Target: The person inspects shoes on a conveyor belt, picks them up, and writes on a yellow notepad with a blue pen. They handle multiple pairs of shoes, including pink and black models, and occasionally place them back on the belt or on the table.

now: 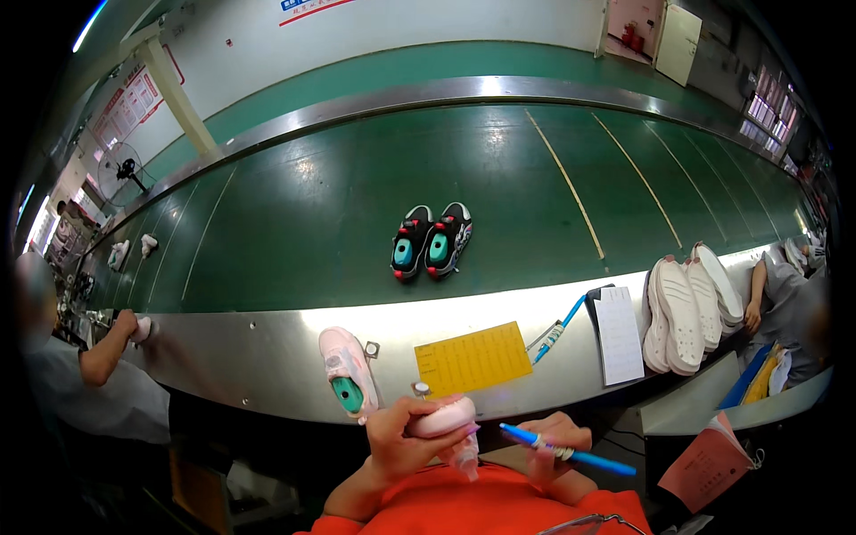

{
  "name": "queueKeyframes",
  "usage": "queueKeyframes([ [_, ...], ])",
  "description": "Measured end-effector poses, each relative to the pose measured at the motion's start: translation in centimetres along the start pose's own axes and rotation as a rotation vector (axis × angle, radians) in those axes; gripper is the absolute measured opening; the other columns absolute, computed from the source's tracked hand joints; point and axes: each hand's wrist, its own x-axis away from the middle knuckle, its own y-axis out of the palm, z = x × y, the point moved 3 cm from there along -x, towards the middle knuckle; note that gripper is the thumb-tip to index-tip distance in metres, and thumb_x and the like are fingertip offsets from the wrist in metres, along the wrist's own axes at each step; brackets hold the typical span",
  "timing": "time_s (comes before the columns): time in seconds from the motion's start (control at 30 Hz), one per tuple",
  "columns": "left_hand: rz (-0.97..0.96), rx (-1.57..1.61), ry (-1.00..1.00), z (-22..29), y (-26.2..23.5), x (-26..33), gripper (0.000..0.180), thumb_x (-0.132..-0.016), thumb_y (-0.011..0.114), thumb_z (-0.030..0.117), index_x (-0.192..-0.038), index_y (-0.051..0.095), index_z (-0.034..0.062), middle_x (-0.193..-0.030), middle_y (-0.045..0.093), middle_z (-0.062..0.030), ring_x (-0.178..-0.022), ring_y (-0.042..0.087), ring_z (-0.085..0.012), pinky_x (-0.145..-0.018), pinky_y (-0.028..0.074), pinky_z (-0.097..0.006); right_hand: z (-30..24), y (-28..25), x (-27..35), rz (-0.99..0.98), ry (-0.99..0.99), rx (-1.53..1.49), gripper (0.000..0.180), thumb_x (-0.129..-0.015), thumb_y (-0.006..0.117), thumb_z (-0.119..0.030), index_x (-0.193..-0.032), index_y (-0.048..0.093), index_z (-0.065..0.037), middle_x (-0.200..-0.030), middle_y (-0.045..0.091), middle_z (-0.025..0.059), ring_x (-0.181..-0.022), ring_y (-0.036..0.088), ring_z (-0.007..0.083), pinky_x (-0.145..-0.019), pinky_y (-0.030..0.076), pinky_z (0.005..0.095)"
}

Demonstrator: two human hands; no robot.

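- One pink shoe (443, 419) is in the left hand (396, 439), near the metal table (241, 357); the grip wraps it closely.
- It seems light, soft above and firmer underneath, so better hold underneath.
- Right hand (562, 435) holds a blue pen (606, 463), slim, probably stiff.

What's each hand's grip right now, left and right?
Left hand: closed, holding a pale pink shoe.
Right hand: closed, holding a blue pen-like tool.
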Motion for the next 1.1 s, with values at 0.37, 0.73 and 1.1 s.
queueKeyframes([
  [0.37, -0.092, 0.116, -0.024, 1.5, -0.3, 0.7, 0.034, -0.064, 0.078, 0.006, -0.084, 0.052, -0.0011, -0.089, 0.065, -0.0203, -0.079, 0.067, -0.0242, -0.066, 0.054, -0.027, -2.1, 2.5, -1.8, -0.332, -0.412, 0.132, 0.031, -0.070, 0.071, 0.001, -0.092, 0.051, 0.007, -0.074, 0.061, 0.0160, -0.073, 0.063, 0.0289, -0.068, 0.057, 0.0378],
  [0.73, -0.119, 0.031, 0.033, 1.9, 0.2, 1.3, 0.038, -0.060, 0.081, 0.008, -0.086, 0.054, -0.0016, -0.086, 0.065, -0.0194, -0.080, 0.066, -0.0247, -0.069, 0.053, -0.028, -3.4, 2.3, -2.0, -0.325, -0.349, 0.186, 0.027, -0.068, 0.071, 0.001, -0.089, 0.054, 0.004, -0.071, 0.062, 0.0140, -0.070, 0.064, 0.0275, -0.068, 0.056, 0.0358],
  [1.1, -0.095, -0.167, 0.256, 2.0, 0.9, 1.9, 0.047, -0.056, 0.084, 0.017, -0.094, 0.061, 0.0006, -0.080, 0.065, -0.0141, -0.066, 0.066, -0.0251, -0.058, 0.053, -0.026, -5.9, 2.6, -3.1, -0.276, 0.000, 0.271, 0.021, -0.069, 0.068, -0.001, -0.086, 0.056, -0.001, -0.064, 0.060, 0.0088, -0.056, 0.059, 0.0205, -0.061, 0.056, 0.0342],
])
